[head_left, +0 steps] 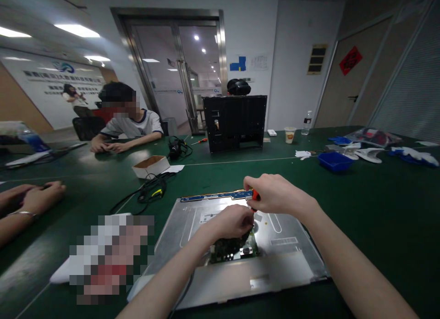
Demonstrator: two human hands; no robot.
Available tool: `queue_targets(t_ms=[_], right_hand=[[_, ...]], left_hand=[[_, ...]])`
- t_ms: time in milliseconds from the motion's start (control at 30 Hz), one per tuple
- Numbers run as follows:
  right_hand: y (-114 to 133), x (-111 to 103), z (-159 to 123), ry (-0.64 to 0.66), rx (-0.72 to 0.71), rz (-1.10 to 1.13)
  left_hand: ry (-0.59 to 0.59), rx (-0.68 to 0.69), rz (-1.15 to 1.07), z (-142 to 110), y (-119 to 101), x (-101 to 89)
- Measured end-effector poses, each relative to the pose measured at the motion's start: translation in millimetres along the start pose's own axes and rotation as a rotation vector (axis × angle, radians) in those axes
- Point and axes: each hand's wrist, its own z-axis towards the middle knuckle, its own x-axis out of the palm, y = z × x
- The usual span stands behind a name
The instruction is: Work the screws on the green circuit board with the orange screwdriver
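Observation:
A flat silver display panel (288,259) lies in front of me, with a thin blue circuit strip (213,197) along its far edge. On its middle sits a green circuit board (233,252), partly covered by my left hand. My right hand (275,193) grips the red-and-black handle of a screwdriver (255,196), held upright with its shaft pointing down toward the board. My left hand (233,222) is closed low over the board, its fingertips around the lower end of the screwdriver; what they pinch is hidden. A dark cable (185,291) runs under my left forearm.
A small open box (151,167) and coiled black cables (151,190) lie left of the panel. Across the table stands a black monitor housing (237,124). A blue tray (335,161), a cup (289,135) and a bottle (306,123) are at right. Other people's hands rest at left.

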Motion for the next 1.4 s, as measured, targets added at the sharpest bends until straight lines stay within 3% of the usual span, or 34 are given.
queue_targets(t_ms=[1400], right_hand=[[-0.3, 0.4, 1.1, -0.008, 0.025, 0.024]], left_hand=[[0.018, -0.030, -0.042, -0.4, -1.8, -4.5]])
